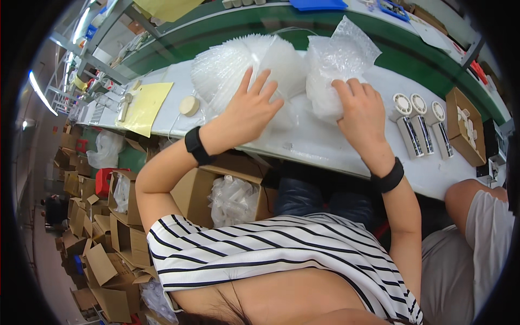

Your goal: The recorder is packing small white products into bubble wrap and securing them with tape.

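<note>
My left hand (pixel 250 112) is spread over a fanned stack of clear plastic bags (pixel 216 65), fingers apart and holding nothing. To its right, my right hand (pixel 363 111) is closed on a crumpled bubble-wrap bag (pixel 325 76), which stands bunched up on the white table (pixel 325 146). The bag's open end points up and away to the right. What is inside it, if anything, cannot be made out through the film. Each wrist wears a black band.
Three white-and-black cylindrical devices (pixel 410 136) lie at right, beside a cardboard box (pixel 468 127) of white parts. Left on the table are a roll of tape (pixel 189 105) and a yellow sheet (pixel 149 108). Opened cartons (pixel 111 271) crowd the floor. Another person (pixel 482 227) sits close at right.
</note>
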`<state>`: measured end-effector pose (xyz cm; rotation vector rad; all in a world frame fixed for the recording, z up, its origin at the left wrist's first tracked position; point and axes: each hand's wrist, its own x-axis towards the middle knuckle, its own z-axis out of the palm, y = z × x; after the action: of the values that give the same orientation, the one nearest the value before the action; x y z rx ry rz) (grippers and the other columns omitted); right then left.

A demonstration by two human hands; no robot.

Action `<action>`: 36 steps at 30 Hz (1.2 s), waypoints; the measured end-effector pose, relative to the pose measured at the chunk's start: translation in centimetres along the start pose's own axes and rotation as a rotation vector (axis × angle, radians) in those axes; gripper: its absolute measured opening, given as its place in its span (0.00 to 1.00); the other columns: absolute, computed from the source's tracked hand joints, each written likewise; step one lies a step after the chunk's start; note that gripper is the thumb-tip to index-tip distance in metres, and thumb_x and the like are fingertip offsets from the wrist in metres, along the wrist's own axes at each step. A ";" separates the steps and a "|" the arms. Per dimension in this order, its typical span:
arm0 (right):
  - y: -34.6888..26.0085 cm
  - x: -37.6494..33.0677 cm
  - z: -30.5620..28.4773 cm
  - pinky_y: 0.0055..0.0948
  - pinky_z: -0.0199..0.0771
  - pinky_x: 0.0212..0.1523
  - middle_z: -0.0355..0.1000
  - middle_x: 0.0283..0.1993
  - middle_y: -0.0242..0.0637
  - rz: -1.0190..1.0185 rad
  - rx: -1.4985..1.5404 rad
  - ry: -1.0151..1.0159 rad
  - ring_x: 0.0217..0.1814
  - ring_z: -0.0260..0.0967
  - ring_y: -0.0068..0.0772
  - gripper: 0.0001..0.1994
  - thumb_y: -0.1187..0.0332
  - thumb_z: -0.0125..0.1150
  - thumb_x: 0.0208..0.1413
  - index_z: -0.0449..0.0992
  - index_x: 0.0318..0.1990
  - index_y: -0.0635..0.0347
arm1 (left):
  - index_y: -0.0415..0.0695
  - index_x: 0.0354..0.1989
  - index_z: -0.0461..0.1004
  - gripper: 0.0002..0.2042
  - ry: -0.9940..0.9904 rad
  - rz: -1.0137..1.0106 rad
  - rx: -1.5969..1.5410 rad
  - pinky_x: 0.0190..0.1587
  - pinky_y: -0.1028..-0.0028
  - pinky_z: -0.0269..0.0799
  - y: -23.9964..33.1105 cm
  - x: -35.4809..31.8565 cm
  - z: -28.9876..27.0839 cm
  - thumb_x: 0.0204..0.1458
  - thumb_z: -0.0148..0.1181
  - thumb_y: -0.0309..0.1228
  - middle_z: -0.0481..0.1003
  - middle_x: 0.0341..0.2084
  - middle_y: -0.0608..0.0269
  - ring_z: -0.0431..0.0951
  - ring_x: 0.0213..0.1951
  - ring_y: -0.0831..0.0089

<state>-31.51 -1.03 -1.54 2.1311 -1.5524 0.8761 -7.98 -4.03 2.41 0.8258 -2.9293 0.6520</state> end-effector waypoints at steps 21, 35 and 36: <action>-4.2 0.2 4.4 0.33 0.61 0.39 0.63 0.29 0.34 -0.063 -0.050 -0.031 0.31 0.61 0.36 0.29 0.77 0.52 0.36 0.66 0.52 0.48 | 0.33 0.44 0.71 0.31 -0.135 -0.984 -0.990 0.44 0.73 0.65 -17.9 -0.8 8.4 0.44 0.55 0.54 0.74 0.37 0.54 0.73 0.39 0.66; -2.5 -0.2 -0.7 0.39 0.63 0.48 0.63 0.46 0.47 -0.076 0.161 -0.514 0.43 0.64 0.48 0.48 0.56 0.73 0.27 0.53 0.61 0.48 | 0.35 0.44 0.68 0.24 0.343 -0.526 -0.322 0.45 0.71 0.65 -8.3 0.2 -2.4 0.50 0.52 0.47 0.70 0.41 0.46 0.71 0.43 0.54; -2.0 -0.4 -0.8 0.39 0.63 0.48 0.63 0.46 0.47 -0.074 0.154 -0.516 0.43 0.64 0.48 0.48 0.56 0.73 0.27 0.53 0.61 0.48 | 0.36 0.44 0.69 0.23 0.352 -0.420 -0.394 0.46 0.70 0.65 -6.2 1.5 -3.9 0.50 0.52 0.45 0.70 0.42 0.48 0.70 0.44 0.54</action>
<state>-29.94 0.39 -1.02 2.6582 -1.6600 0.4491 -6.45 -7.94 8.55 1.0920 -2.3476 0.1580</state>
